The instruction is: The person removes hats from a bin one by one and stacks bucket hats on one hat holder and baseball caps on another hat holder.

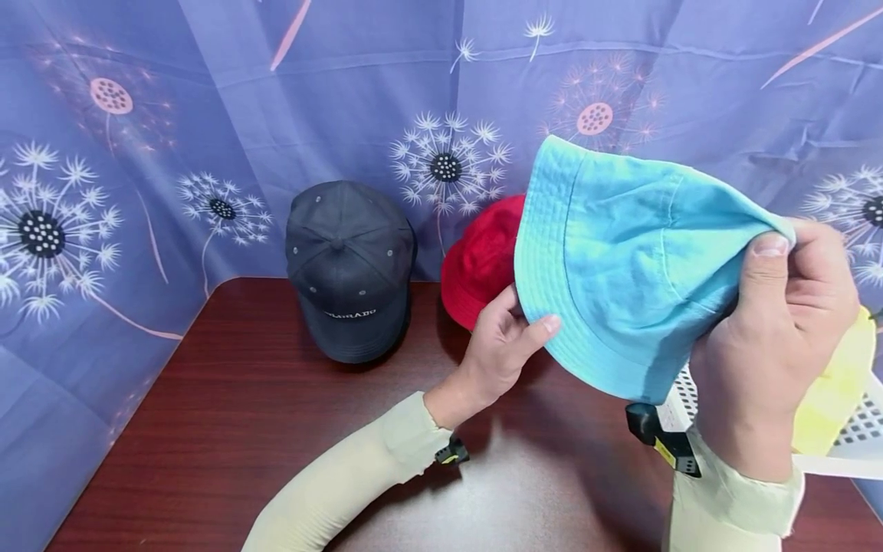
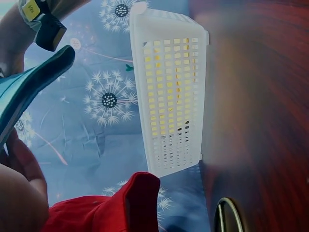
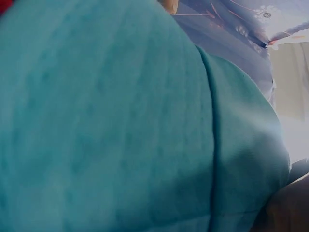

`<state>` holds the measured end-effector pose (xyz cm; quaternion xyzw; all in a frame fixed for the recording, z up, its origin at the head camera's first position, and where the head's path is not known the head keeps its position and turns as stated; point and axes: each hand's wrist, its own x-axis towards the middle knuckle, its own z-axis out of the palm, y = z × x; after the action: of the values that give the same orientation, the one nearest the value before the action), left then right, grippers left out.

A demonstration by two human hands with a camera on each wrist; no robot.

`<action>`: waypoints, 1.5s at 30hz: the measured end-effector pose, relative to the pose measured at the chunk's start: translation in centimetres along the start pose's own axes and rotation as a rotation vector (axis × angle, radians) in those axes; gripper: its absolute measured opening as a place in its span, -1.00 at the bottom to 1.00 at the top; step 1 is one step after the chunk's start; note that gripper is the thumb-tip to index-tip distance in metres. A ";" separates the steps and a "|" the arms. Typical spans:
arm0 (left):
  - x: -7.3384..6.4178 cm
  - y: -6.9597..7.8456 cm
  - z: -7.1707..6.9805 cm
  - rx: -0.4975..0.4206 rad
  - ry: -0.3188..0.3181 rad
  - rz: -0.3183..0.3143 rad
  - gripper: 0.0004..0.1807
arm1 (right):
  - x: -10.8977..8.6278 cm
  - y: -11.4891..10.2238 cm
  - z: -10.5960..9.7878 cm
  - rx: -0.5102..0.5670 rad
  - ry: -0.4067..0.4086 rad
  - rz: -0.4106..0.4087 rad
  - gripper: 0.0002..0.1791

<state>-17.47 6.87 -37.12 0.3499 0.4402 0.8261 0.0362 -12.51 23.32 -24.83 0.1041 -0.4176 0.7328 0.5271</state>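
Note:
A light blue bucket hat [image 1: 614, 253] is held up over the table, its stitched brim facing left. My left hand [image 1: 493, 349] pinches the lower left of the brim, thumb on the outer face and the other fingers behind. At the crown, my right hand [image 1: 779, 345] grips a fold of cloth between thumb and curled fingers. In the right wrist view the blue cloth [image 3: 120, 116] fills most of the picture. Behind the left hand, partly covered by the blue hat, sits a red bucket hat [image 1: 479, 261].
A dark grey baseball cap [image 1: 348, 268] with lettering stands at the table's back. To the right is a white perforated basket [image 2: 169, 164] with a yellow item [image 1: 835, 383] in it. A curved brass-coloured piece [image 2: 229, 215] shows low in the left wrist view. Patterned blue curtain [image 1: 331, 100] hangs behind.

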 end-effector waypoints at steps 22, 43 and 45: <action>0.5 1.8 -0.3 0.124 0.084 0.195 -0.48 | 0.3 1.1 -0.3 -0.156 -0.026 0.105 -0.77; 0.9 5.1 -1.4 0.450 0.136 0.320 -0.53 | 0.4 3.2 -1.7 -0.484 -0.208 0.226 -0.77; 0.9 5.4 -1.4 0.471 0.145 0.329 -0.54 | 0.4 3.3 -1.7 -0.529 -0.233 0.231 -0.78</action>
<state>-17.64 2.95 -33.10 0.3555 0.5587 0.7188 -0.2119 -15.02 24.50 -27.32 -0.0016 -0.6605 0.6367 0.3979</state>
